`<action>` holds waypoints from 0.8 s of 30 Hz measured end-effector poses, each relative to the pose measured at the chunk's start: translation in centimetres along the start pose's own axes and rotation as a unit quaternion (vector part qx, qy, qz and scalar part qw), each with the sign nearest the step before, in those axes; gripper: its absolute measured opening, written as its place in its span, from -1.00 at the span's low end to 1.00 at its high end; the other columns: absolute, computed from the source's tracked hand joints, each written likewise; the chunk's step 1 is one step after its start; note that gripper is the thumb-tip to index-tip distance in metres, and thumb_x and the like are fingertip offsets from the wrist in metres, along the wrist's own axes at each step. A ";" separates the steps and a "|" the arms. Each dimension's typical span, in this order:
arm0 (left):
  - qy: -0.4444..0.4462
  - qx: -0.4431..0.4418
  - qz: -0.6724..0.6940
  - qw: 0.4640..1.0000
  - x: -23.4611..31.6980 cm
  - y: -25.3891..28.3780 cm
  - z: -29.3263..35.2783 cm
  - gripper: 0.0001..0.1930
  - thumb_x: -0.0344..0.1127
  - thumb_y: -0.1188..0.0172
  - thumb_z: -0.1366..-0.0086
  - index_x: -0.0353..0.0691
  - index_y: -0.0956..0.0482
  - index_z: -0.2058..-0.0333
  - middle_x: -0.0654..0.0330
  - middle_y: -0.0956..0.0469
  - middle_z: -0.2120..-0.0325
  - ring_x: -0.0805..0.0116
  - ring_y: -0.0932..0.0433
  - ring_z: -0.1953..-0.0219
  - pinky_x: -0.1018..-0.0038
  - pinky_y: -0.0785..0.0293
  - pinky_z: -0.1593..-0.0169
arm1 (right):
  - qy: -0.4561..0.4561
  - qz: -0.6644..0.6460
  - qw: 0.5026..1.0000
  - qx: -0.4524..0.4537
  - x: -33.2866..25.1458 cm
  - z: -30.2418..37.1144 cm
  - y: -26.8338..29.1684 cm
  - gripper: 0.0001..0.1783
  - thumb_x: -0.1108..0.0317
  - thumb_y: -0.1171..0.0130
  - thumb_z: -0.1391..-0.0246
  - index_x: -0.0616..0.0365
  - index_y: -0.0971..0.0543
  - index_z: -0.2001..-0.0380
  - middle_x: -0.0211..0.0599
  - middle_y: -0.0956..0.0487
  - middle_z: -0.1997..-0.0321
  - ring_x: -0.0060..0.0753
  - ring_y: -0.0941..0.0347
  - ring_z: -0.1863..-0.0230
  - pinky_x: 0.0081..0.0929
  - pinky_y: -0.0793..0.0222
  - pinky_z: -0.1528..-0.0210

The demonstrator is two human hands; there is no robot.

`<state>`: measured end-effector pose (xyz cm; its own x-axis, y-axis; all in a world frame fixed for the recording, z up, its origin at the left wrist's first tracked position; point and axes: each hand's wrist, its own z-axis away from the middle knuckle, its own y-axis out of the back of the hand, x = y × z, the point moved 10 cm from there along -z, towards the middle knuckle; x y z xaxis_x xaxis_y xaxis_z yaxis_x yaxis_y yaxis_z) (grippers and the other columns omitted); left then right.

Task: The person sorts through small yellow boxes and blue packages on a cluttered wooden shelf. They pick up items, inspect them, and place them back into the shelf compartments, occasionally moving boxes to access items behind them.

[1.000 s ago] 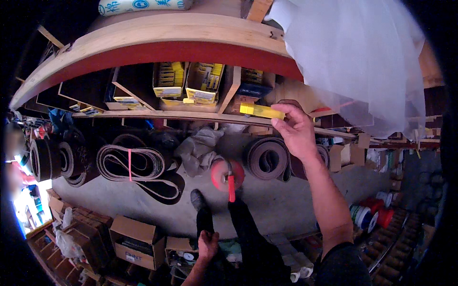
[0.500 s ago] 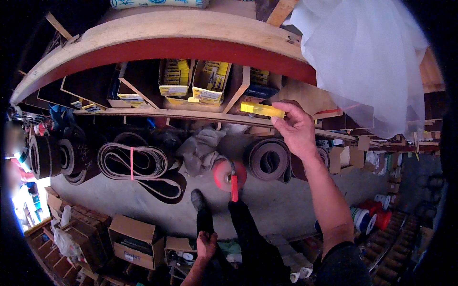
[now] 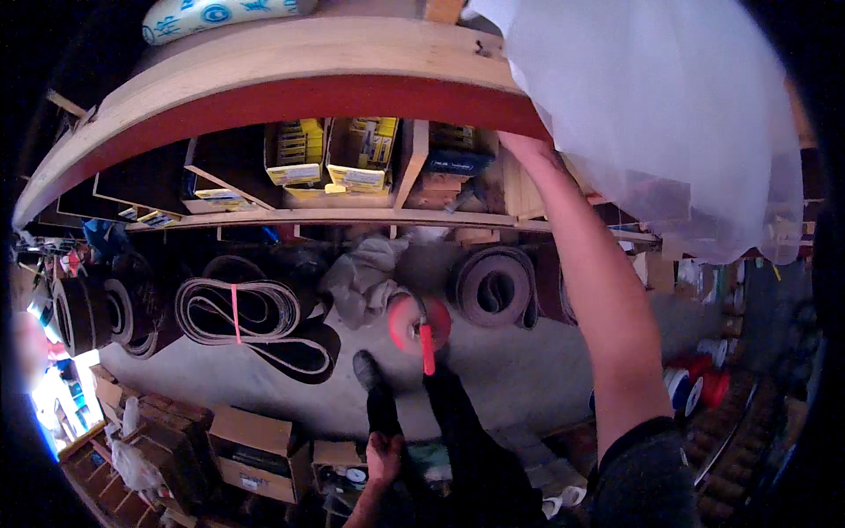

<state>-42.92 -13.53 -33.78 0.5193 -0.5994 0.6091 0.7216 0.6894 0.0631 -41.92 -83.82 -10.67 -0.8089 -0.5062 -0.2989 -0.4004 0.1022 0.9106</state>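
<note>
My right arm stretches up into a shelf compartment, and my right hand [image 3: 526, 148] is behind the red board [image 3: 352, 101] of the shelf above. Its fingers are hidden, so what they hold cannot be seen. Nearest to it is a dark blue box [image 3: 459, 163] with yellow packs inside. Left of that stand two open yellow-and-white cartons, one of them the right carton [image 3: 359, 176], filled with small yellow boxes. My left hand [image 3: 384, 456] hangs low beside my leg, fingers curled; anything inside them is hidden.
White plastic sheeting [image 3: 660, 132] drapes over the right of the shelf. Below lie rolled dark belts, including a roll [image 3: 493, 286] and a tied bundle [image 3: 238, 312]. A red fire extinguisher [image 3: 419, 324] stands by my feet. An open cardboard box [image 3: 255, 449] sits behind at lower left.
My right hand, which held a yellow plastic case at the shelf front, has moved up and inward behind the red board. The case is out of sight. My left hand stays low.
</note>
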 end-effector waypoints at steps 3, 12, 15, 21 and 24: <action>-0.023 -0.012 -0.158 0.987 5.1 -1.9 1.6 -0.68 -0.25 -0.27 -0.17 -0.24 -0.28 0.49 0.24 -0.35 0.57 0.39 -0.32 0.48 0.41 -0.33 0.35 | -0.031 0.001 0.994 -0.106 1.5 -0.1 -3.8 -0.36 -0.07 0.08 -0.22 0.02 -0.28 -0.27 -0.10 -0.20 -0.38 -0.05 -0.10 -0.38 -0.04 0.03 -0.38; -0.049 0.011 -0.173 0.984 7.9 -2.3 2.2 -0.69 -0.28 -0.27 -0.14 -0.26 -0.28 0.49 0.23 -0.36 0.58 0.37 -0.31 0.49 0.40 -0.34 0.34 | -0.304 -0.301 0.871 -0.241 0.9 6.0 -8.8 -0.53 0.03 0.15 -0.26 0.18 -0.54 0.10 -0.17 -0.56 0.14 -0.40 -0.49 0.29 -0.31 -0.47 0.20; -0.057 -0.013 -0.241 0.969 5.2 -3.0 0.6 -0.70 -0.28 -0.25 -0.15 -0.27 -0.27 0.49 0.22 -0.36 0.59 0.38 -0.31 0.49 0.39 -0.34 0.36 | -0.246 -0.176 0.917 -0.262 5.2 4.3 -10.8 -0.56 0.08 0.14 -0.25 0.23 -0.56 0.18 -0.09 -0.56 0.25 -0.34 -0.51 0.30 -0.25 -0.48 0.27; -0.051 0.026 -0.135 0.989 10.7 -2.4 -0.3 -0.73 -0.28 -0.24 -0.16 -0.27 -0.32 0.45 0.24 -0.40 0.57 0.42 -0.31 0.48 0.42 -0.33 0.35 | -0.086 0.056 0.966 -0.236 4.8 8.1 -5.0 -0.63 0.20 0.12 -0.24 0.26 -0.57 0.21 0.11 -0.58 0.26 -0.02 -0.53 0.17 -0.12 -0.43 0.14; -0.021 -0.048 -0.027 0.998 17.0 -6.0 -2.3 -0.73 -0.30 -0.24 -0.19 -0.27 -0.31 0.34 0.29 -0.42 0.44 0.47 -0.38 0.35 0.48 -0.37 0.24 | -0.066 0.064 0.981 -0.174 1.4 12.6 3.7 -0.65 0.26 0.13 -0.24 0.28 -0.56 0.18 0.18 -0.58 0.24 0.14 -0.51 0.12 -0.09 -0.38 0.05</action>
<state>-37.42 -28.76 -25.62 0.4615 -0.6154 0.6389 0.7894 0.6135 0.0208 -49.98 -73.35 -11.27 -0.9009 -0.3906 -0.1893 -0.1398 -0.1516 0.9785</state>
